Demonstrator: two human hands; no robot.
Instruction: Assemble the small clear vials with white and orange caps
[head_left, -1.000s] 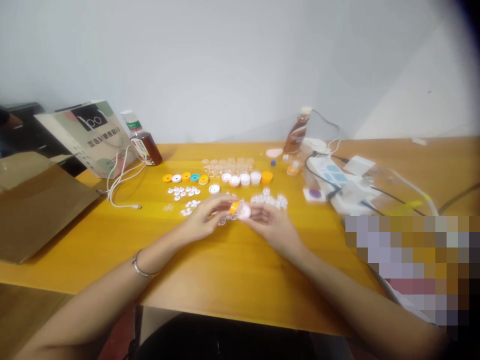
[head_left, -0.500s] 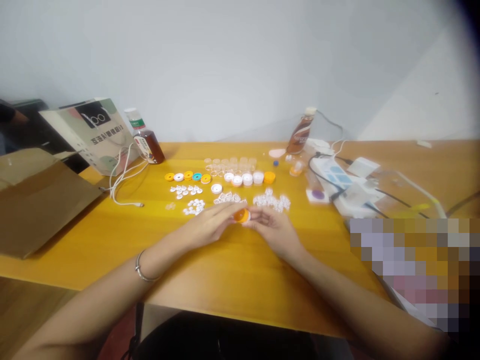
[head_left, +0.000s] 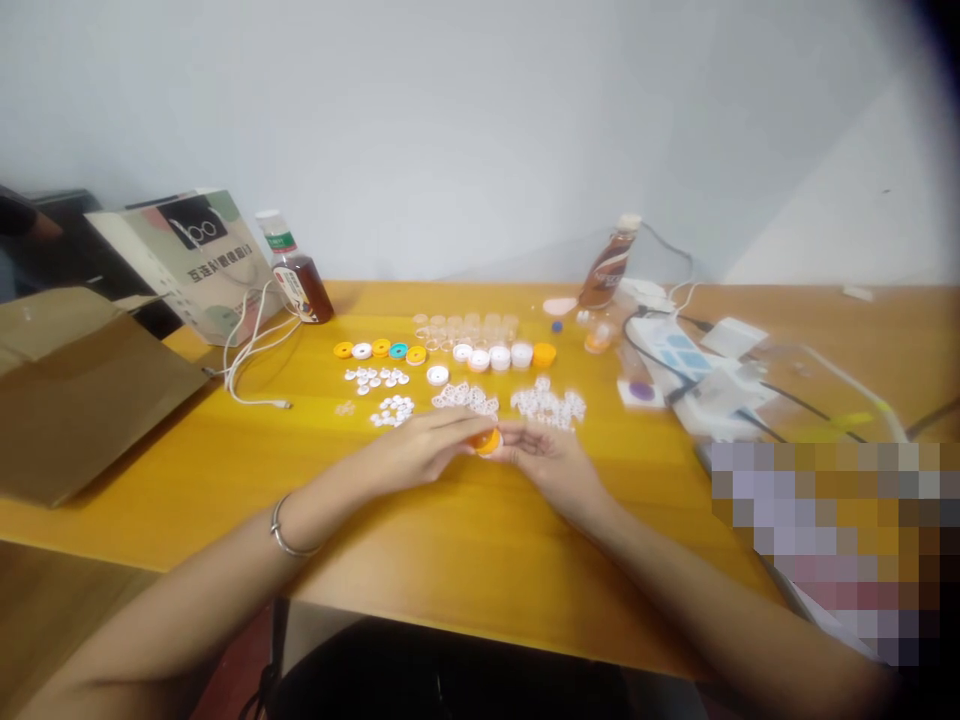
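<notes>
Between my two hands is a small round orange cap (head_left: 489, 442) with a white edge. My left hand (head_left: 424, 442) closes on it from the left, and my right hand (head_left: 551, 462) grips its right side with bent fingers. Just beyond my fingers lie two piles of small white plastic parts (head_left: 549, 402), with white discs (head_left: 392, 411) to the left. Farther back runs a row of orange, white and teal ring caps (head_left: 398, 352), beside several taller white caps (head_left: 500, 357). Clear cups (head_left: 472, 327) stand behind them.
A brown paper bag (head_left: 82, 400) and a printed carton (head_left: 195, 265) stand at the left with a white cable (head_left: 251, 350). Two brown drink bottles (head_left: 300, 285) (head_left: 609, 265) stand at the back. A power strip (head_left: 675, 360) with plugs and cords lies right.
The whole view has shifted slightly. Both hands remain around the orange cap, which shows a little differently tilted between the fingers. The parts on the table stay in place.
</notes>
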